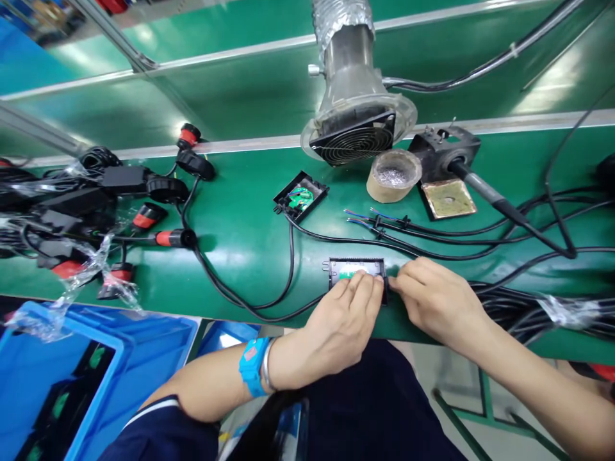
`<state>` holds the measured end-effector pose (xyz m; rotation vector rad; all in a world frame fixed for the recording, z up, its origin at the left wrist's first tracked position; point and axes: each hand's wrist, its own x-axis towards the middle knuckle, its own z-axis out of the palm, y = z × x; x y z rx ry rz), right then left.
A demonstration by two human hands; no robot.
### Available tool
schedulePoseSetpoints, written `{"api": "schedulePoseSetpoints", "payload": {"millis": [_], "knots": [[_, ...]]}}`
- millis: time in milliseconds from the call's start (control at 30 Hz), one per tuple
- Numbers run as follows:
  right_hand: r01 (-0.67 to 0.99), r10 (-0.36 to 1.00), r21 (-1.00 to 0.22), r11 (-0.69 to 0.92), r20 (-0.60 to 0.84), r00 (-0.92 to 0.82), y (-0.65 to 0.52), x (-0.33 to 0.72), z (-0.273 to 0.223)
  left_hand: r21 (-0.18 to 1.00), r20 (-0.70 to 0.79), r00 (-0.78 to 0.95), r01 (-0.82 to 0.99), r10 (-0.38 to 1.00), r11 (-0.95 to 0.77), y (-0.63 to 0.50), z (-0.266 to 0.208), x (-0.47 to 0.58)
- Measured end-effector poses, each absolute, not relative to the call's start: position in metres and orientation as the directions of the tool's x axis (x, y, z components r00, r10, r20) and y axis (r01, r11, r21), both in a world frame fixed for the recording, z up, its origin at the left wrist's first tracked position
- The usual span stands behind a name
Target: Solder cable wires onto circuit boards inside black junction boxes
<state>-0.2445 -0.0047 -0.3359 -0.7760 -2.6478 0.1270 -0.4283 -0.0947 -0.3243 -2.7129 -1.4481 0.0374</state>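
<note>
A black plastic case (pixel 332 274) with a green circuit board inside lies near the front edge of the bench. My left hand (pixel 343 320) is closed over its front and right part, with the fingers together and the tips inside the case. At the case's right end, my right hand (pixel 435 301) pinches what looks like the end of a black cable; the fingers hide most of it. Farther back sits a second open black case (pixel 311 208) with a green board and wires. Several black cables (pixel 423 225) with stripped coloured wire ends lie behind my right hand.
A fume extractor hood (pixel 358 121) hangs over the back. Below it are a tape roll holding solder scraps (pixel 394 186), a soldering iron (pixel 485 189) in its stand and a sponge (pixel 449 198). Bundled connector cables (pixel 113 176) lie left; a blue crate (pixel 118 358) stands below.
</note>
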Motion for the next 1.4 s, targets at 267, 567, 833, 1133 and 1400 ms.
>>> {"api": "schedulePoseSetpoints", "payload": {"millis": [267, 567, 833, 1133, 1400], "knots": [[0.434, 0.517, -0.297, 0.851, 0.319, -0.795, 0.000, -0.253, -0.309, 0.489, 0.107, 0.387, 0.782, 0.916, -0.387, -0.082, -0.274, -0.474], [0.277, 0.423, -0.472, 0.837, 0.237, -0.875, 0.005, -0.311, -0.319, 0.496, -0.113, 0.198, 0.861, 0.974, -0.117, -0.095, -0.294, -0.498], [0.213, 0.412, -0.519, 0.828, 0.306, -0.858, 0.006, -0.306, -0.328, 0.246, -0.169, 0.421, 0.893, 0.891, -0.376, -0.060, -0.278, -0.487], [0.249, 0.457, -0.526, 0.813, 0.313, -0.833, 0.003, -0.312, -0.347, 0.293, -0.341, 0.549, 0.833, 0.763, -0.469, -0.023, -0.277, -0.488], [0.290, 0.474, -0.481, 0.828, 0.321, -0.820, -0.002, -0.313, -0.345, 0.318, -0.393, 0.411, 0.900, 0.823, -0.298, -0.031, -0.271, -0.501]]}}
